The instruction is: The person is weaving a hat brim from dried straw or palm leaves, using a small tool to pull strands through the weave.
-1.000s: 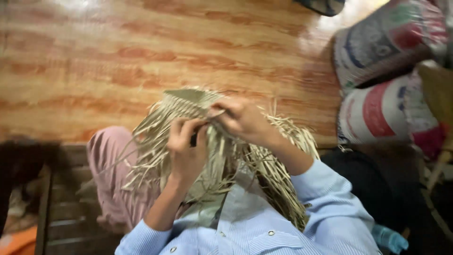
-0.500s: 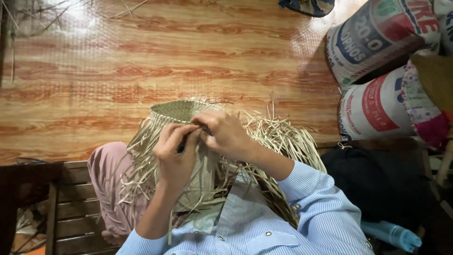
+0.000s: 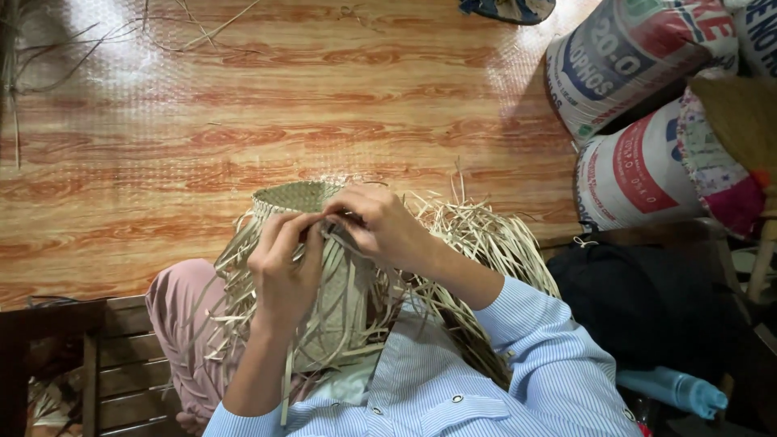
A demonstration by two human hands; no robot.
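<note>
A half-woven straw basket (image 3: 295, 197) rests on my lap, its woven base turned away from me and many loose pale strips (image 3: 477, 235) hanging from its rim. My left hand (image 3: 283, 267) lies over the near side and pinches strips between fingers and thumb. My right hand (image 3: 384, 226) comes in from the right and grips strips at the same spot on the rim. The fingertips of both hands meet there. Light blue striped sleeves cover both arms.
A wood-pattern floor mat (image 3: 243, 105) stretches ahead, with stray straw at its top left. Two printed sacks (image 3: 639, 162) stand at the right, beside a dark bag (image 3: 647, 307) and a light blue bottle (image 3: 676, 390). A slatted wooden bench (image 3: 121, 364) is under me.
The view has tilted so that more floor shows above the basket. Both hands stay on the rim, their fingers shifting slightly among the strips.
</note>
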